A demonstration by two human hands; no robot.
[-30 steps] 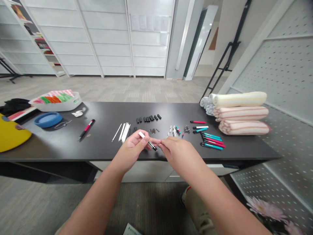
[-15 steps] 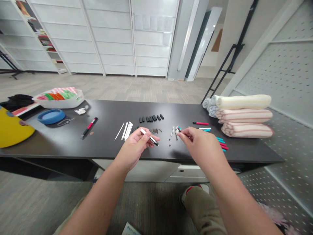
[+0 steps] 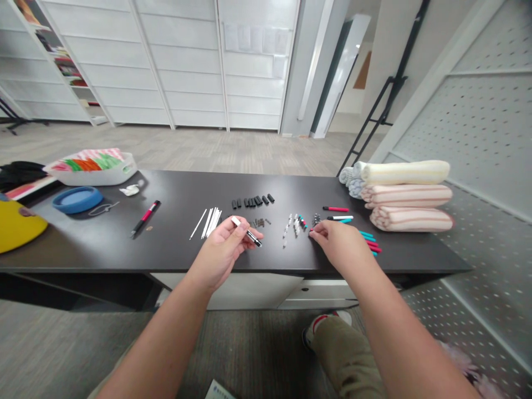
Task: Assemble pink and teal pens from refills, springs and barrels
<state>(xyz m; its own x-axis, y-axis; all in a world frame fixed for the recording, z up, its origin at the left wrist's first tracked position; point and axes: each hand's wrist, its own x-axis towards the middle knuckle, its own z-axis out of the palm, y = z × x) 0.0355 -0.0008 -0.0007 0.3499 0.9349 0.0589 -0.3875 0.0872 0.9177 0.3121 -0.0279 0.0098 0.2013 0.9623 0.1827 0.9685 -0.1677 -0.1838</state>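
Observation:
My left hand (image 3: 222, 252) is closed around a pen barrel (image 3: 252, 238), white at one end and black at the other, tilted down to the right. Over the table's right half my right hand (image 3: 341, 241) pinches at the tabletop; a tiny reddish bit shows at its fingertips, too small to name. Small clear and whitish pieces (image 3: 286, 230) lie left of those fingers, with little red and blue pieces (image 3: 303, 223) nearby. Thin white sticks (image 3: 211, 221), like pen refills, lie beyond my left hand. Short black tubes (image 3: 252, 202) form a row farther back, with small metallic pieces (image 3: 260, 223) before them.
Red, blue and white pen barrels (image 3: 369, 242) lie beside my right hand. Rolled striped towels (image 3: 409, 195) are stacked at the right end. Leftward on the dark table (image 3: 187, 191) are a red-black pen (image 3: 144, 219), a blue ring-shaped object (image 3: 77, 199) and a white basket (image 3: 93, 176).
My right hand has shifted slightly right and down, away from the small clear pieces, uncovering the red and blue bits. My left hand still holds the pen barrel. The view has turned a little.

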